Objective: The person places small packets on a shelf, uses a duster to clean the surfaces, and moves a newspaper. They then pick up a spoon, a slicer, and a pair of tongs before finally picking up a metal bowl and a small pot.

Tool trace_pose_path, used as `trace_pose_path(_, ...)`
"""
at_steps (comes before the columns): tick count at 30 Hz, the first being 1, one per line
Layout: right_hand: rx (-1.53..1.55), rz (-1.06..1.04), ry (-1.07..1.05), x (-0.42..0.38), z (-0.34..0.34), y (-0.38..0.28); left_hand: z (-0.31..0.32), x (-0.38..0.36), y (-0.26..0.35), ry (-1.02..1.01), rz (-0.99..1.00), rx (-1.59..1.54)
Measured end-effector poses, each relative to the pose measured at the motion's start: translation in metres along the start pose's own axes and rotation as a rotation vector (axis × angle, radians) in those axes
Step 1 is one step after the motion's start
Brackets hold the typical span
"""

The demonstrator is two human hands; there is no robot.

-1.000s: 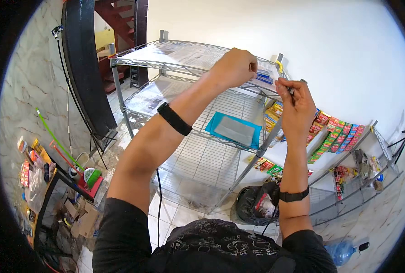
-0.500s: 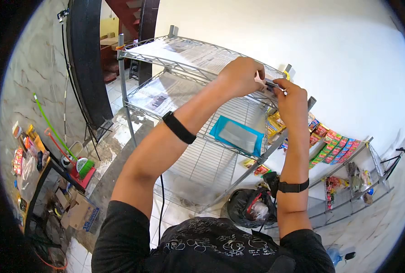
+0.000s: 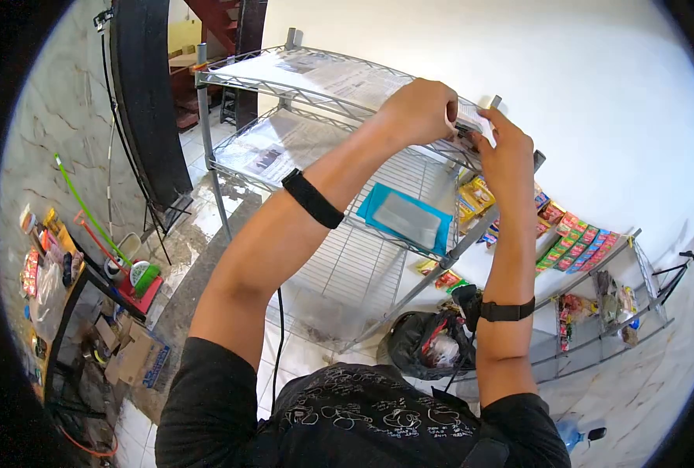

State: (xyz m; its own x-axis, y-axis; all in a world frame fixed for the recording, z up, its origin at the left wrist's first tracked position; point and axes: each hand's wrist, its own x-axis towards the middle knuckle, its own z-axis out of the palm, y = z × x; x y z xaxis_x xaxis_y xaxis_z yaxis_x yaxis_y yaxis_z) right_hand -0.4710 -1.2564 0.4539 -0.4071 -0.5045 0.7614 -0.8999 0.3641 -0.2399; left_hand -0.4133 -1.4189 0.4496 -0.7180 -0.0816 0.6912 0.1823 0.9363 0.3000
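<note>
My left hand (image 3: pixel 423 113) is at the right end of the top shelf of a grey wire rack (image 3: pixel 331 100), its fingers closed near a small dark clip-like item (image 3: pixel 464 131). Just to the right, my right hand (image 3: pixel 507 140) has thumb and index finger pinched on the same small dark item at the shelf's edge. What the left fingers hold is hidden behind the hand. Newspaper (image 3: pixel 358 80) lines the top shelf, and more newspaper (image 3: pixel 273 152) covers part of the shelf below. Lower down, a blue packet with a clear sleeve (image 3: pixel 406 220) lies on the wire shelf.
Snack sachets (image 3: pixel 577 242) hang along the wall at the right, above another wire rack (image 3: pixel 596 335). A black bag (image 3: pixel 417 347) stands on the floor below. At the left are a cluttered table (image 3: pixel 62 312), a cardboard box (image 3: pixel 136 351) and a tripod (image 3: pixel 159 218).
Both hands have shifted slightly in view and still work close together at the shelf's right end. The rack sits a little higher and further left in view.
</note>
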Motion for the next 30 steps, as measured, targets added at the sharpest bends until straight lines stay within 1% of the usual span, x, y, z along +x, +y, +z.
trace_pose_path(1, 0.001, 0.004, 0.0, 0.0, 0.003, 0.006, 0.001, -0.001, 0.002, 0.039, 0.019, 0.008)
trace_pose_path(2, 0.032, -0.042, 0.079, 0.0, 0.008, 0.014, 0.001, -0.001, 0.003, 0.035, 0.019, 0.009)
trace_pose_path(3, 0.065, -0.089, 0.159, 0.0, 0.011, 0.018, -0.001, -0.003, 0.007, 0.09, 0.018, -0.033)
trace_pose_path(4, 0.068, -0.087, 0.159, -0.002, 0.011, 0.02, -0.002, -0.005, 0.012, 0.145, 0.017, -0.074)
trace_pose_path(5, 0.152, -0.133, 0.236, -0.005, 0.011, 0.021, -0.003, -0.009, 0.015, 0.141, 0.016, -0.072)
trace_pose_path(7, 0.267, -0.196, 0.364, -0.014, 0.007, 0.016, -0.013, -0.027, 0.032, 0.272, 0.111, -0.133)
trace_pose_path(8, 0.269, -0.191, 0.368, -0.022, 0.004, 0.014, -0.018, -0.039, 0.04, 0.267, 0.114, -0.13)
trace_pose_path(10, 0.26, -0.317, 0.494, -0.043, -0.001, 0.01, -0.024, -0.069, 0.051, 0.239, 0.126, -0.296)
trace_pose_path(11, 0.155, -0.365, 0.53, -0.056, -0.006, 0.007, -0.023, -0.083, 0.05, 0.228, 0.129, -0.292)
trace_pose_path(12, 0.156, -0.353, 0.535, -0.069, -0.005, 0.009, -0.018, -0.097, 0.045, 0.163, 0.075, -0.323)
trace_pose_path(13, 0.198, -0.377, 0.479, -0.084, -0.003, 0.011, -0.013, -0.11, 0.04, 0.097, 0.018, -0.355)
trace_pose_path(14, 0.239, -0.4, 0.424, -0.097, 0.001, 0.013, -0.006, -0.12, 0.036, 0.084, 0.02, -0.355)
trace_pose_path(16, 0.296, -0.418, 0.247, -0.124, 0.013, 0.017, 0.011, -0.138, 0.025, -0.056, -0.215, -0.429)
trace_pose_path(18, 0.363, -0.272, -0.037, -0.153, 0.027, 0.018, 0.039, -0.155, 0.007, -0.047, -0.214, -0.452)
trace_pose_path(19, 0.371, -0.258, -0.13, -0.169, 0.037, 0.022, 0.052, -0.163, 0.001, -0.025, -0.219, -0.475)
trace_pose_path(21, 0.381, -0.201, -0.329, -0.204, 0.054, 0.031, 0.071, -0.187, 0.002, -0.08, -0.314, -0.537)
trace_pose_path(22, 0.386, -0.152, -0.434, -0.224, 0.06, 0.034, 0.092, -0.206, -0.001, -0.127, -0.384, -0.688)
trace_pose_path(23, 0.387, -0.144, -0.484, -0.244, 0.067, 0.038, 0.098, -0.219, 0.005, -0.246, -0.391, -0.718)
trace_pose_path(24, 0.391, -0.132, -0.537, -0.266, 0.074, 0.041, 0.118, -0.236, 0.005, -0.283, -0.321, -0.807)
trace_pose_path(25, 0.372, -0.056, -0.632, -0.291, 0.078, 0.043, 0.125, -0.245, 0.012, -0.357, -0.293, -0.826)
trace_pose_path(26, 0.357, 0.022, -0.728, -0.313, 0.081, 0.046, 0.132, -0.25, 0.018, -0.419, -0.337, -0.923)
trace_pose_path(27, 0.361, 0.054, -0.719, -0.336, 0.081, 0.047, 0.133, -0.25, 0.02, -0.452, -0.334, -0.932)
trace_pose_path(29, 0.322, 0.227, -0.943, -0.373, 0.079, 0.051, 0.133, -0.246, 0.025, -0.519, -0.331, -0.951)
trace_pose_path(30, 0.312, 0.263, -1.036, -0.386, 0.071, 0.049, 0.133, -0.242, 0.026, -0.517, -0.349, -0.907)
